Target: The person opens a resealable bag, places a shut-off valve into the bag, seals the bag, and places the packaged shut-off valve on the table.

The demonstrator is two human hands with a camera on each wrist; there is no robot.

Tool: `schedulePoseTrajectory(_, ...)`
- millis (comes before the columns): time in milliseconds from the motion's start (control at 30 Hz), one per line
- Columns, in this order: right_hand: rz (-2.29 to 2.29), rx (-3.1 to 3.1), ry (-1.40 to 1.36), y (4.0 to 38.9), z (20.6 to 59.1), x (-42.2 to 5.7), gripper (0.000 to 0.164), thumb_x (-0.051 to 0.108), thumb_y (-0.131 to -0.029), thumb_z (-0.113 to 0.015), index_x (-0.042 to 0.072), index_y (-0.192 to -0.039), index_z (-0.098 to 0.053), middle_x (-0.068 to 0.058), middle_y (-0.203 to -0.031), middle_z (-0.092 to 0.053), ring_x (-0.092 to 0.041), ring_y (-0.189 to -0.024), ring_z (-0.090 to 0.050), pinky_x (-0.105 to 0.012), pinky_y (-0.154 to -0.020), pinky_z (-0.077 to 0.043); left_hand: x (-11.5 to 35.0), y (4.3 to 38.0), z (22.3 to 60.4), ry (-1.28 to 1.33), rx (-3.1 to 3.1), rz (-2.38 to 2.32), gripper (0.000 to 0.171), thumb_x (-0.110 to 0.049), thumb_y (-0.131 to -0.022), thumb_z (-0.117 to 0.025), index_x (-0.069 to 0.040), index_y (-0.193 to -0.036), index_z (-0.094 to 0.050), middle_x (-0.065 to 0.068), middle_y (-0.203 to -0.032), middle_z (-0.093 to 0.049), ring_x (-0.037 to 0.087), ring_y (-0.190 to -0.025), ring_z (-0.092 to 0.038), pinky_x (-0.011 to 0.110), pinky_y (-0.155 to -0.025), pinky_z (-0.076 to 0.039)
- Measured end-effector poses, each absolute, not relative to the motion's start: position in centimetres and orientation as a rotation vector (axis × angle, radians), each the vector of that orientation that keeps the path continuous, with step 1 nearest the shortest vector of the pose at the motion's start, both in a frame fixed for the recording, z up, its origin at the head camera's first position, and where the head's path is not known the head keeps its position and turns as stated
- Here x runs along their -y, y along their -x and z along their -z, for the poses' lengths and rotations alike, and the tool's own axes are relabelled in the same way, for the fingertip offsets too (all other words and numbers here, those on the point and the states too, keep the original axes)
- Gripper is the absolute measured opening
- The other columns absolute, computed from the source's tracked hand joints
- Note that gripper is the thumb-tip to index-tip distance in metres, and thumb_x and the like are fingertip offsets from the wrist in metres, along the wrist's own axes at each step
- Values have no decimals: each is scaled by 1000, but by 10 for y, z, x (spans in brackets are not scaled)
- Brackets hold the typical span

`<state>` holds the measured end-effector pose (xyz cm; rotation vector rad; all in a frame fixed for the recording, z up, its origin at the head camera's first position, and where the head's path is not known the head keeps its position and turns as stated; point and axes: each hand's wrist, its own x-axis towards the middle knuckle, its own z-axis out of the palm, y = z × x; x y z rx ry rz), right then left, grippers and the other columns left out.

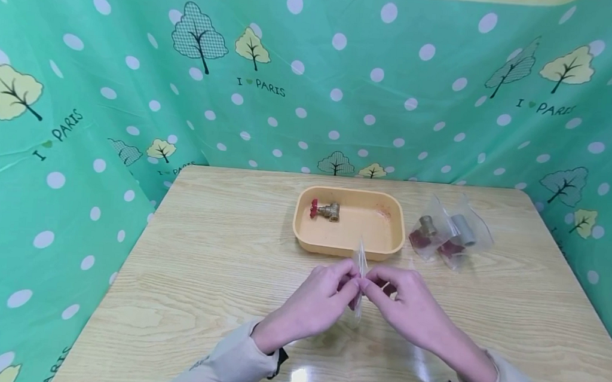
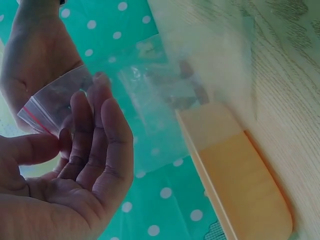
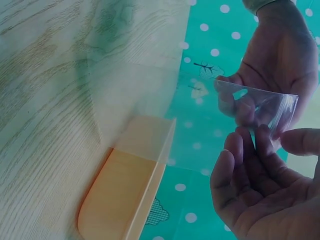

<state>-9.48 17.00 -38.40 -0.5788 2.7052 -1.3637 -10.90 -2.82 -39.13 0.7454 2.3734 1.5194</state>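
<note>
A clear zip bag is held upright between both hands, in front of the tray. My left hand pinches one side of it between thumb and fingers. From the other side my right hand pinches it too, the thumbs almost meeting. A red line along the bag's edge shows in the left wrist view. The transparent film spans between the hands in the right wrist view. Whether anything lies inside the bag I cannot tell.
Beyond the hands stands a pale orange tray with a brass valve with a red handwheel at its left end. Right of it lie two clear bags, one with a brass-coloured fitting, the other with a grey cylindrical piece.
</note>
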Motion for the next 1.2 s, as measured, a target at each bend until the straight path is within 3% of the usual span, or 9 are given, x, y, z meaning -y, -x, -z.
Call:
schedulePoseTrajectory(367, 1348, -2728, 671, 96, 386, -171, 21, 13, -103, -64, 27, -90, -74, 15, -81, -68, -11, -66, -58, -27, -54, -48, 29, 111, 393, -735, -2356, -1532, 26, -17, -112, -50, -14, -90, -64, -3, -75, -67, 15, -65, -61, 23, -57, -47)
schedulePoseTrajectory(533, 1346, -2727, 676, 96, 388, -171, 19, 13, -102, -67, 25, -89, -75, 12, -82, -70, -7, -71, -62, -28, -62, -54, 29, 111, 394, -728, -2371, -1523, 25, -17, -110, -52, -14, -89, -65, -2, -74, -66, 8, -61, -56, 22, -53, -44)
schedulePoseTrajectory(700, 1386, -2690, 563, 95, 387, -170, 5, 12, -99, -71, 14, -102, -74, 8, -87, -73, -7, -79, -68, -30, -72, -59, 29, 111, 393, -726, -2396, -1495, 22, -11, -107, -54, -12, -89, -66, 1, -74, -66, 7, -60, -55, 22, -51, -43)
schedulePoseTrajectory(800, 1444, -2658, 510, 94, 387, -170, 25, 5, -95, -72, 7, -119, -67, 6, -89, -74, -9, -80, -70, -30, -73, -61, 29, 111, 393, -732, -2402, -1488, 21, -9, -106, -54, -11, -88, -66, 1, -74, -66, 6, -59, -53, 22, -50, -42)
schedulePoseTrajectory(933, 1494, -2631, 498, 93, 387, -170, 50, -4, -89, -70, 5, -136, -56, 3, -88, -76, -11, -79, -71, -31, -73, -61, 30, 111, 393, -740, -2409, -1482, 22, -7, -105, -55, -11, -86, -66, -4, -71, -63, 6, -57, -52, 22, -50, -41)
schedulePoseTrajectory(1200, 1539, -2585, 525, 92, 389, -168, 63, -12, -88, -69, 4, -144, -46, 0, -87, -76, -13, -74, -71, -32, -68, -62, 30, 114, 396, -687, -2464, -1441, 21, -19, -107, -59, -16, -90, -71, -9, -70, -61, 7, -57, -51, 23, -50, -41)
